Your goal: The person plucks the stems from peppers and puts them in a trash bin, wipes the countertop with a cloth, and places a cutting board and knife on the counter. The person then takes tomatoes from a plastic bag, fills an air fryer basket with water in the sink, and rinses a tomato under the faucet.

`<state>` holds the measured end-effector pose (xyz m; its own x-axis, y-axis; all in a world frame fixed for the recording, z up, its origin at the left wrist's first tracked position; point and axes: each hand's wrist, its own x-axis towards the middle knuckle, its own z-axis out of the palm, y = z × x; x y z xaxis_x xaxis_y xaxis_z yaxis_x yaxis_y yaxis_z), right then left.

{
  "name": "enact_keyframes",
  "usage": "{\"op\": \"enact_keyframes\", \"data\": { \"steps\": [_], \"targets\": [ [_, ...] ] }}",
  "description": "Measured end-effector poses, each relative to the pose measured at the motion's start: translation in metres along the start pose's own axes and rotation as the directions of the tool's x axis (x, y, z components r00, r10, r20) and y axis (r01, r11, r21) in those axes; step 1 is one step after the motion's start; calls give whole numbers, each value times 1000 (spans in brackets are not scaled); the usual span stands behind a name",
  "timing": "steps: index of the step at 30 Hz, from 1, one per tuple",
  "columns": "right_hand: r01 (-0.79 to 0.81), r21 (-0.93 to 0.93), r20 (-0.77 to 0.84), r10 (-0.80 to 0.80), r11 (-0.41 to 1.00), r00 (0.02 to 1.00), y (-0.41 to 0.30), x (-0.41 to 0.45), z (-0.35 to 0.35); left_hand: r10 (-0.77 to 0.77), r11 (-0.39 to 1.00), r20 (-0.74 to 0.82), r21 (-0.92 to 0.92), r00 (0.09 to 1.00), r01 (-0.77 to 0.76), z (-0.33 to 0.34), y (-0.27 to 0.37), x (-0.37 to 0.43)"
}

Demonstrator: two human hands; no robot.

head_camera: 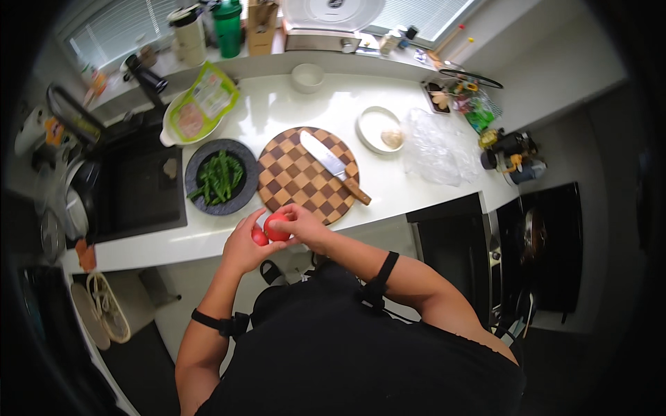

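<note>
Two red tomatoes are held close together in front of the counter's edge. My left hand (244, 246) is closed around the smaller-looking tomato (259, 237), and my right hand (304, 228) grips the other tomato (277, 227) by its side. Just beyond them lies a round checkered wooden cutting board (291, 182). On its right part rests a knife (323, 154) with a wooden handle, which sticks out past the board's rim. Left of the board stands a dark stone bowl (195, 201) with green peppers (221, 177) in it.
A black sink (138, 195) is at left. Behind the stone bowl, a white bowl (169, 122) carries a green-edged meat package (208, 101). To the right are a white dish (370, 130), crumpled clear plastic (439, 151) and a black cooktop (546, 255). A small white bowl (307, 78) stands behind.
</note>
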<state>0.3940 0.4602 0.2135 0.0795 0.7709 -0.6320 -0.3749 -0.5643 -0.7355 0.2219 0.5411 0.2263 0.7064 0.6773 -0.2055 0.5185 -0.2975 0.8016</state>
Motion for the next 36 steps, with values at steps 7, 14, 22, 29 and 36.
{"op": "enact_keyframes", "data": {
  "steps": [7, 14, 22, 29, 36],
  "targets": [
    [11, -86, -14, -12, 996, 1000, -13, -16, -51, 89, 994, 138, 54, 986, -97, 24, 27, 31],
    [-41, -986, -156, -815, 161, 557, -48, -41, -247, -160, 941, 170, -273, 972, 202, 77, 4, 73],
    [-512, -169, -959, -22, 842, 281, 30, -71, -534, -265, 918, -4, 304, 964, 254, 90, 55, 117],
    [615, 85, -993, 19, 784, 113, 39, -73, -571, 78, 901, -264, 432, 961, 45, 119, 38, 147],
    [874, 17, -908, -359, 486, 217, -114, -104, -454, -17, 869, -336, 461, 942, 180, 119, 40, 149]
  ]
}}
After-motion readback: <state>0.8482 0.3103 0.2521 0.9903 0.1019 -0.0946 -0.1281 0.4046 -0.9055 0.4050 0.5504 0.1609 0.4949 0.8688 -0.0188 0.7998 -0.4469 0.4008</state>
